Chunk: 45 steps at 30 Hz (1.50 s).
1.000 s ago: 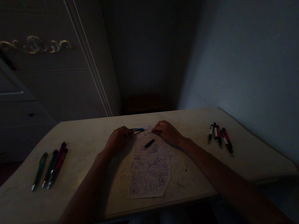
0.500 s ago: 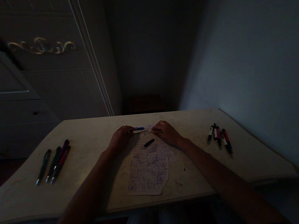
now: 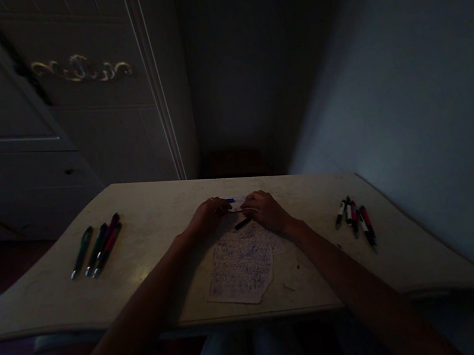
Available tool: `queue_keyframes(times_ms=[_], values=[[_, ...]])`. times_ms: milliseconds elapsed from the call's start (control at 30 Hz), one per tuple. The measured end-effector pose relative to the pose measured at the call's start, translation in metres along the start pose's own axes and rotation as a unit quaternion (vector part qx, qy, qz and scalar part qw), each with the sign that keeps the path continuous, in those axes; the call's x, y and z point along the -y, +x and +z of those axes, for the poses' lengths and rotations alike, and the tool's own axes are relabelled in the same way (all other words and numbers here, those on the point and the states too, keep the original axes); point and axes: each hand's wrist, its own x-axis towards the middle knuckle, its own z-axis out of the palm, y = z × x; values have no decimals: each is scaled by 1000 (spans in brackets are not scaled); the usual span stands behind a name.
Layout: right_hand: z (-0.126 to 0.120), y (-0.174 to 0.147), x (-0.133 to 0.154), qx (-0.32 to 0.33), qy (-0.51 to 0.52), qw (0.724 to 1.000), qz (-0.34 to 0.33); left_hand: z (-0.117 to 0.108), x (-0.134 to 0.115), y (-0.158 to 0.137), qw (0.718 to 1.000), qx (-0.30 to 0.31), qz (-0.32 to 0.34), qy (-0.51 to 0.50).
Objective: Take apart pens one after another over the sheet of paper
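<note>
My left hand (image 3: 213,213) is closed at the far middle of the table, its fingertips pinching a thin dark stick that looks like a pen refill (image 3: 236,211). The other end of this stick runs into the closed fingers of my right hand (image 3: 263,208); the fingers hide both ends. Just beyond my left fingertips lies a small blue piece (image 3: 230,200), like part of a pen. A short black pen part (image 3: 242,224) rests on the scribbled paper (image 3: 240,268), close below my right fingers. Under the hands is more white paper, mostly covered.
On the left of the table (image 3: 152,216) lie several dark green, purple and red pens (image 3: 103,248). Several white, red and black pens (image 3: 353,218) sit in a bunch on the right. A cabinet (image 3: 122,142) stands behind at left, a wall (image 3: 425,109) at right. Small scraps lie near my right forearm.
My left hand has moved right, closer to my right hand, so less of the thin stick shows between them. The whole view has shifted slightly.
</note>
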Motion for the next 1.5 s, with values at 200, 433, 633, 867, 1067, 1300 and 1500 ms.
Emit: queue_keyframes(times_ms=[200, 433, 633, 867, 1067, 1300, 1500], values=[[1, 1, 0, 14, -16, 1000, 7, -9, -5, 1, 999, -35, -2, -15], [1, 2, 3, 17, -28, 999, -4, -17, 0, 4, 997, -51, -4, 62], [1, 3, 6, 21, -45, 999, 11, -14, 10, 3, 996, -18, -22, 88], [-12, 2, 3, -70, -34, 992, 98, -18, 6, 3, 995, -54, -54, 60], [-19, 3, -2, -194, 132, 956, 179, -25, -2, 6, 957, -124, -132, -225], [-22, 4, 4, -253, 217, 927, 172, -26, -1, 6, 931, -143, -171, -289], [-23, 3, 5, -233, 134, 956, 120, -26, -4, 5, 946, -144, -154, -247]])
